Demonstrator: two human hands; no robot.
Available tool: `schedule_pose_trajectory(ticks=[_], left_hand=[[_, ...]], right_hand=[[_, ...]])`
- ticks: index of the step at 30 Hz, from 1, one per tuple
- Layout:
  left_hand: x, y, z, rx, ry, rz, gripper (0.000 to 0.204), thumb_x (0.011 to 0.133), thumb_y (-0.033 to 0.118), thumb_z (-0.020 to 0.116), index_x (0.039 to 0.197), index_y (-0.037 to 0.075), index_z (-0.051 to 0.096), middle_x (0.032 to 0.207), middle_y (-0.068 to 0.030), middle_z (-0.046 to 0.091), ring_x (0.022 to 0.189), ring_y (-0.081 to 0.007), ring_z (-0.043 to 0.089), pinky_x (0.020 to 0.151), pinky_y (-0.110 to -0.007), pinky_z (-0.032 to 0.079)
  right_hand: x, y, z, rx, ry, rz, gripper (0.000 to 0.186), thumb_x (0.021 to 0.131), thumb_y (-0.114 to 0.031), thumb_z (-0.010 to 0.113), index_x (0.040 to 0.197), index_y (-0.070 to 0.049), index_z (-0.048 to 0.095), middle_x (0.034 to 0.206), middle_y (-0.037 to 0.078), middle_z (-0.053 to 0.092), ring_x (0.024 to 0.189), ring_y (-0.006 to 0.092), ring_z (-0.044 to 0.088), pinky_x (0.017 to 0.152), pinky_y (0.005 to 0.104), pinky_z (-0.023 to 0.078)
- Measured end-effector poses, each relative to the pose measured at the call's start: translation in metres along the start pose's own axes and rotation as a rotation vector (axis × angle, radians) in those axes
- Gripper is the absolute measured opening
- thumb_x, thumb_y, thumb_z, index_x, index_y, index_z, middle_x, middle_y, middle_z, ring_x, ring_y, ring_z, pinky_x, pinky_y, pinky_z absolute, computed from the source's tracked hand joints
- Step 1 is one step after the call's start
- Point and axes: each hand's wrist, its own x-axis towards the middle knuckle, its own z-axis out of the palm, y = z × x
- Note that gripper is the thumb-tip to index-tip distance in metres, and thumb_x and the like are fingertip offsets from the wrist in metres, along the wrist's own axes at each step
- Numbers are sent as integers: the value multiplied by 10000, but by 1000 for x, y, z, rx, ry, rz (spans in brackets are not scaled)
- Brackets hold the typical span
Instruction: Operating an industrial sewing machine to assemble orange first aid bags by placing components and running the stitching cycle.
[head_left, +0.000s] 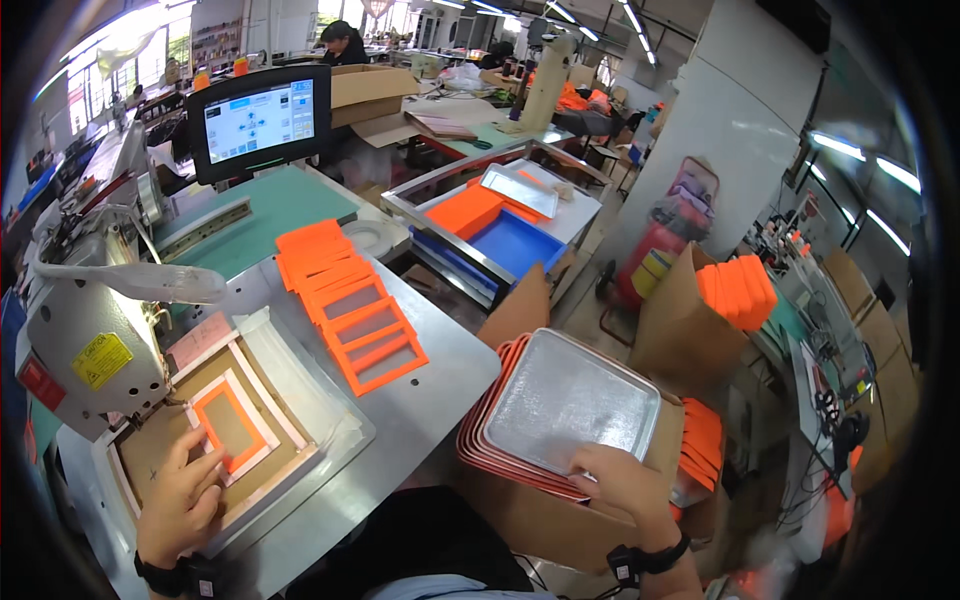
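Observation:
My left hand (185, 492) reaches over a sewing template (285, 400) under the head of a sewing machine (90, 340). Its fingers are apart, with the tips at the left edge of a rectangular orange frame (255, 455) that lies in the template's white-edged opening. On the right, my right hand (622, 482) is at the near edge of the top tray (575, 400), a shallow silvery one on a stack with orange-red rims. Its fingers are curled together against the tray's surface; whether something thin is pinched in them is hidden.
Overlapping orange frames (365, 335) lie on the metal table beyond the template. A control screen (260, 120) stands at the back left. Cardboard boxes (690, 330) with orange pieces stand to the right. A blue tray (520, 245) sits on a cart farther off. A person (343, 45) sits far back.

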Motion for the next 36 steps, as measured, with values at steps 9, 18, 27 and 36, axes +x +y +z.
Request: schedule_pose_trajectory(ticks=[9, 18, 27, 36], left_hand=[[-1, -7, 0, -16, 74, 64, 423, 799, 46, 579, 1212, -14, 654, 1351, -261, 530, 1237, -431, 535, 1049, -437, 427], [-5, -5, 0, 105, 135, 113, 380, 814, 65, 605, 1183, 8, 676, 1304, -229, 568, 1214, -407, 547, 1043, -440, 430], [-12, 24, -20, -92, 170, 182, 538, 850, 109, 699, 1363, 42, 551, 1325, -212, 572, 1235, -372, 553, 1004, -402, 473], [-50, 91, -62, -407, 308, 217, 774, 779, 100, 855, 1437, 46, 451, 1258, -159, 639, 1038, -218, 650, 885, -315, 526]], right_hand=[[-5, -23, -2, -294, 340, -120, 108, 774, -113, 661, 838, -76, 582, 825, 132, 571, 779, 318, 592, 676, 424, 477], [11, -25, -85, -69, 1071, -41, 52, 958, -43, 504, 926, -32, 543, 824, 93, 501, 757, 218, 506, 721, 305, 411], [55, -76, -109, 898, 827, -345, 161, 1047, -154, 471, 952, -39, 530, 874, -18, 530, 787, 49, 479, 732, 206, 400], [121, -182, -79, 989, 142, -791, 244, 1019, -235, 554, 962, 0, 583, 885, 36, 569, 773, 105, 513, 702, 231, 391]])
